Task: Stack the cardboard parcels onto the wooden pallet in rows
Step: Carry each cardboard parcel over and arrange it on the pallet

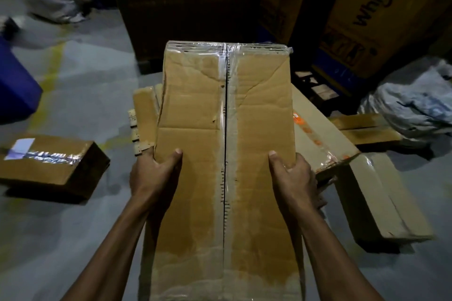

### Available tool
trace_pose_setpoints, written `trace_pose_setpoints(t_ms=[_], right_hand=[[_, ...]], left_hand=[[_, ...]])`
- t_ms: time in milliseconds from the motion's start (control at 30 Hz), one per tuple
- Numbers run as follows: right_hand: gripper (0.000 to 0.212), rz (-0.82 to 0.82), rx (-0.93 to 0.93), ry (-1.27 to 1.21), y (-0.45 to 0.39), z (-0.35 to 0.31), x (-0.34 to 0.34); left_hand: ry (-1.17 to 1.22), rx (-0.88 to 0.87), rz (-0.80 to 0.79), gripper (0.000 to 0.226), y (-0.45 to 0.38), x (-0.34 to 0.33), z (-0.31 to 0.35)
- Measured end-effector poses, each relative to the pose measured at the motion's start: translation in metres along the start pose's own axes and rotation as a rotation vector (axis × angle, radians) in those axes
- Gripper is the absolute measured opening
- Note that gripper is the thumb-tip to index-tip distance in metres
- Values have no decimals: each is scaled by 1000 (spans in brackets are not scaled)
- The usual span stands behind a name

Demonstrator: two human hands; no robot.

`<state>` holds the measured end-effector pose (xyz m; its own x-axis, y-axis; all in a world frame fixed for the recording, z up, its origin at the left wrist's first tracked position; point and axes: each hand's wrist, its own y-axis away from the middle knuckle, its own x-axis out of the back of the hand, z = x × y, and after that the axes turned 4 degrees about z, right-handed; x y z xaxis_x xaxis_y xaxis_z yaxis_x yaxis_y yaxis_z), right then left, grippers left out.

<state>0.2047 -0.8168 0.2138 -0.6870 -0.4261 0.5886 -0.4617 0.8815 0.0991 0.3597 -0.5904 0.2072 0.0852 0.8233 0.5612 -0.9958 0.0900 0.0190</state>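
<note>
A long cardboard parcel [195, 110] with clear tape down its middle seam fills the centre of the view, lifted in front of me. My left hand [154, 173] grips its left edge, thumb on top. My right hand [293, 176] grips its right edge the same way. Below and behind it lie other parcels: one with orange-printed tape [318, 134] to the right and a tan one [144, 115] to the left. A bit of pale wooden pallet [133, 124] shows at the left under them.
A small taped box [49, 164] sits on the grey floor at left, a blue object [14, 88] behind it. A long box [381, 198] and a flat one [367, 129] lie at right beside grey plastic bags [415, 100]. Tall printed cartons [381, 12] stand behind.
</note>
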Motion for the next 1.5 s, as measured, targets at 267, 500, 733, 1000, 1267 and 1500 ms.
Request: trace_pose_setpoints(t_ms=[267, 500, 733, 1000, 1267, 1500], right_hand=[[57, -75, -6, 122, -85, -9, -30], [60, -221, -8, 181, -151, -4, -46], [62, -388, 13, 266, -223, 26, -69], [85, -503, 39, 274, -282, 66, -98], [74, -493, 140, 442, -325, 96, -122], [94, -610, 295, 667, -322, 148, -145]], left_hand=[[-64, 136, 11, 65, -59, -58, -2], [-155, 277, -23, 78, -76, -103, -7], [-148, 459, -5, 86, -76, -162, -18], [55, 695, 16, 94, -71, -221, -25], [136, 749, 45, 71, -89, -260, -47], [75, 719, -28, 58, -107, -308, -68]])
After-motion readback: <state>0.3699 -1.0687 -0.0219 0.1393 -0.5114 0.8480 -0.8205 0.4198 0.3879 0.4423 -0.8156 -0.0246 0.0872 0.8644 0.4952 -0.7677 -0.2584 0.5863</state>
